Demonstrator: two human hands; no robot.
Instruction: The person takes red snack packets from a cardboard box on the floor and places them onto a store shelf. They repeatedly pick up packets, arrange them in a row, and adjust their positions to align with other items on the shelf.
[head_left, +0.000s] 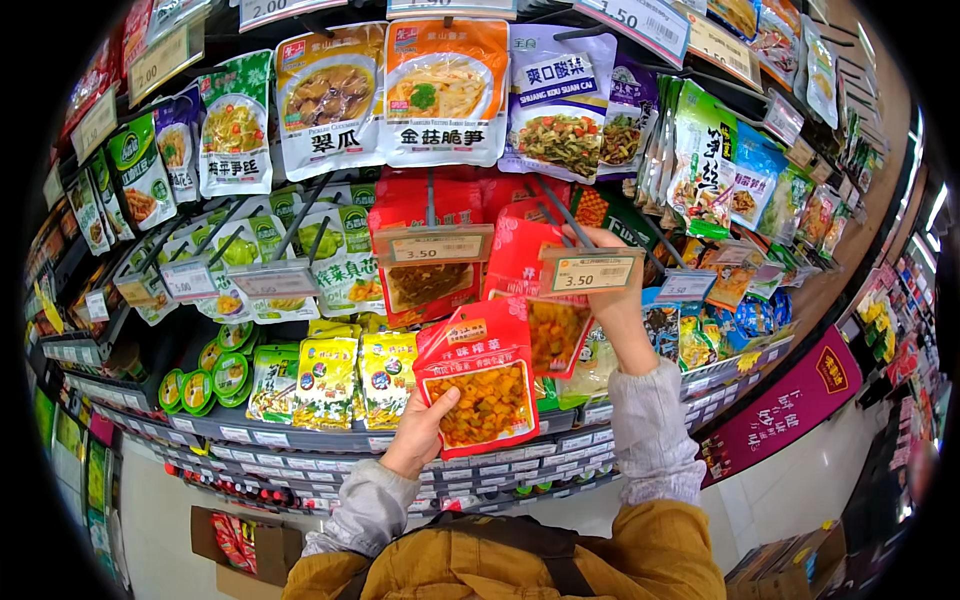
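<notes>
My left hand (421, 435) grips a red pouch of diced pickled vegetables (480, 379) by its lower left edge, thumb on the front. The pouch is upright and slightly tilted, its clear window facing me. My right hand (616, 304) reaches up at a shelf hook (574, 217), its fingers partly hidden behind a price tag holder (592, 271). A second red pouch (559, 334) hangs below that holder, partly covered by the held one. Whether my right fingers grip this pouch or the hook cannot be seen.
More red pouches (431, 289) hang on the hook to the left. Large food pouches (446, 90) hang above on metal hooks. Yellow packets (326, 382) and round green-rimmed tubs (229, 371) stand on the shelf below. A cardboard box (277, 551) sits on the floor at lower left.
</notes>
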